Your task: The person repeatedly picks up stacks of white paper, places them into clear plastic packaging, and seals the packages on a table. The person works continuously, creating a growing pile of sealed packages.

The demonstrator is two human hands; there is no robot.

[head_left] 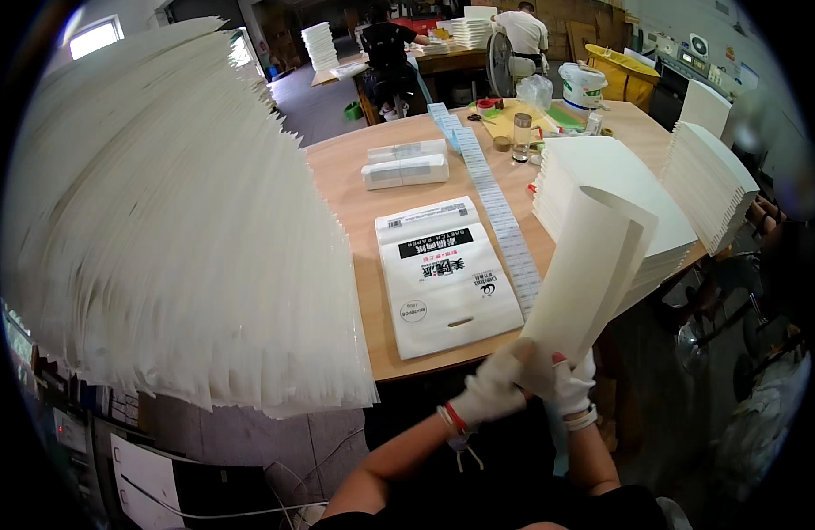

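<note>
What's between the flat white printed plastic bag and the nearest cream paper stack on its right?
In the head view, a long, pale blue printed strip lies between the bag and stack; the held, curled cream sheet hides part of that stretch.

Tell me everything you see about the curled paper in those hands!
The curled paper is cream, plain and thin-looking, its sides bending round like a half-open tube. It tilts up and rightward, partly hiding a paper stack. The gloved left hand and right hand hold its lower end. I can't tell how many sheets.

Smooth matt paper sheets (571, 274), cloth gloves (493, 389), smooth plastic bag (443, 291), wood-look table (345, 185)
</note>
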